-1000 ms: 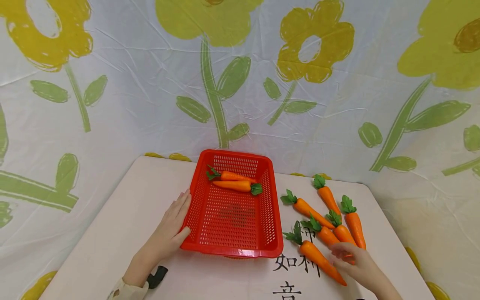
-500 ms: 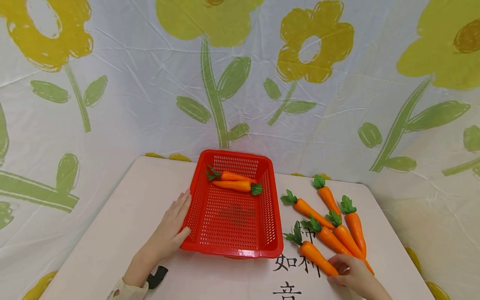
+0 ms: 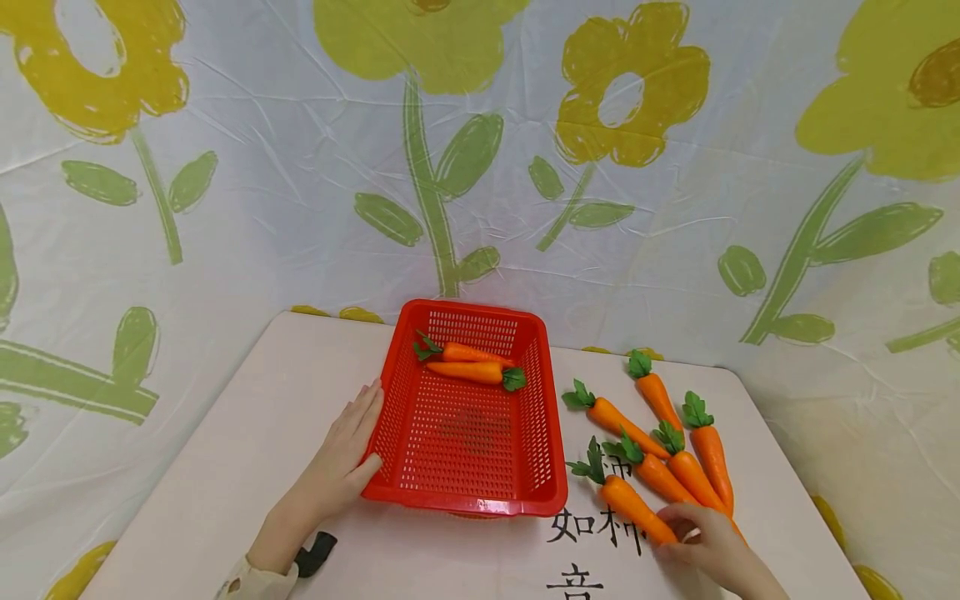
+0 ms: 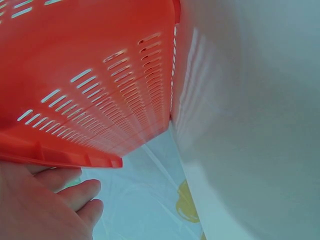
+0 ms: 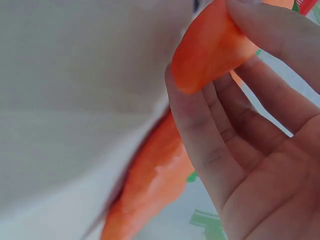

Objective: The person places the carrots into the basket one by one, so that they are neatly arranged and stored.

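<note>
My right hand (image 3: 708,542) pinches the tapered end of the nearest orange carrot (image 3: 630,504), whose green leaves point toward the basket. In the right wrist view, thumb and fingers hold the tip of this carrot (image 5: 215,47), and another carrot (image 5: 152,175) lies beyond the hand. My left hand (image 3: 341,450) rests along the left rim of a red perforated plastic basket (image 3: 480,505), fingers extended. Seen from the left wrist, the fingers (image 4: 80,195) lie just below the basket's rim (image 4: 60,159). Two carrots (image 3: 465,372) lie at the basket's far end.
Several more carrots (image 3: 626,427) lie close together on the pale table (image 3: 300,392) right of the basket, some overlapping. Black characters (image 3: 573,579) mark the tabletop. A small dark object (image 3: 315,554) sits by the left wrist. A flower-printed cloth (image 3: 285,167) hangs behind the table.
My right hand moved from above the carrot group down to the nearest carrot's tip and pinched it. That carrot has shifted slightly upward in view. My left hand stays on the basket rim.
</note>
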Demonstrator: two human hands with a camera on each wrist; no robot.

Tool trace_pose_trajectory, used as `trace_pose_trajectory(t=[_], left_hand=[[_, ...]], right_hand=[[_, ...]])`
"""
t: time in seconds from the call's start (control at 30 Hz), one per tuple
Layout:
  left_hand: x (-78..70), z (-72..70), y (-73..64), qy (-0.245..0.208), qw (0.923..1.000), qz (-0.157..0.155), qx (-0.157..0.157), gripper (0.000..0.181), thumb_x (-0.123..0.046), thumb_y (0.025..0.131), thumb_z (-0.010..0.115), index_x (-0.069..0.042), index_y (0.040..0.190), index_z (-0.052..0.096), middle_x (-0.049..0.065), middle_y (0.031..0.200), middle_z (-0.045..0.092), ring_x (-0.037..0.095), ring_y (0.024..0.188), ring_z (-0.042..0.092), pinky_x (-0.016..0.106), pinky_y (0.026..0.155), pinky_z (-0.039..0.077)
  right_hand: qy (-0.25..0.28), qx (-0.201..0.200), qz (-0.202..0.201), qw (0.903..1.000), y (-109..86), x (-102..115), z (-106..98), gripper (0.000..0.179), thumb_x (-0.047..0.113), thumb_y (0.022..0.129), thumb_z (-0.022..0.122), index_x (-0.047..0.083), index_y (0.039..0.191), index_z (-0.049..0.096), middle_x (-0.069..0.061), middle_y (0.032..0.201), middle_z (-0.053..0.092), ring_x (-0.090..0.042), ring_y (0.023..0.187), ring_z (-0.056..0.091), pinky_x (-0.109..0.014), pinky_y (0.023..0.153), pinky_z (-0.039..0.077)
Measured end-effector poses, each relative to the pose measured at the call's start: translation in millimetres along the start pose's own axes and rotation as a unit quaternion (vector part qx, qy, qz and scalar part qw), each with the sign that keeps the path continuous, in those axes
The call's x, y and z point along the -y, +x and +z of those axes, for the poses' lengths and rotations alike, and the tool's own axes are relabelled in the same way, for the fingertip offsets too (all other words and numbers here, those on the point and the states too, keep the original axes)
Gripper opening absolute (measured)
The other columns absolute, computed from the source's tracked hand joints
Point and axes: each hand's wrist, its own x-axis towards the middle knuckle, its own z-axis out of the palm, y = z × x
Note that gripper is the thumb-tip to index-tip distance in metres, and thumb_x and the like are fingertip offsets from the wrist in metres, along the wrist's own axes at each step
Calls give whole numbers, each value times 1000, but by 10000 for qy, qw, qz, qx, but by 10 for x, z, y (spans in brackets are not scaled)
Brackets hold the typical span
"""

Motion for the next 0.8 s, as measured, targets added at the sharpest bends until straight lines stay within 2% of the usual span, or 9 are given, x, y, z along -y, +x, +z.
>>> trace_pose_trajectory(t=[0.23,0.4,0.63,0.8], left_hand=[[-4,1,-4,32,10000,12,-37,81,-5,81,51,6,155,20,19,163,16,37,149,15,47,120,12],[-18,-9,0,-9,10000,-52,17,81,-6,82,52,5,155,19,17,164,15,37,149,15,50,119,13],[-18,-9,-5,-4,10000,-38,9,81,-6,82,52,6,155,20,18,163,16,39,148,17,48,120,12],[-18,-7,-7,-19,10000,-2,-35,81,-6,81,52,6,155,20,18,163,17,38,148,17,46,120,10]], right_hand=[[-207,-466,-272,9983,23,165,-121,34,8,77,81,-3,107,68,-5,94,66,-6,74,57,-24,66,54],[-365,-848,-570,9941,78,327,-223,33,5,76,81,-3,106,69,-2,89,65,-5,75,57,-25,67,56],[-622,-1140,-679,9892,147,610,-426,35,3,76,82,0,108,69,0,89,64,-5,76,58,-26,68,56],[-901,-1425,-1233,9779,235,800,-545,34,1,73,83,1,105,71,2,88,65,-5,75,59,-26,65,55]])
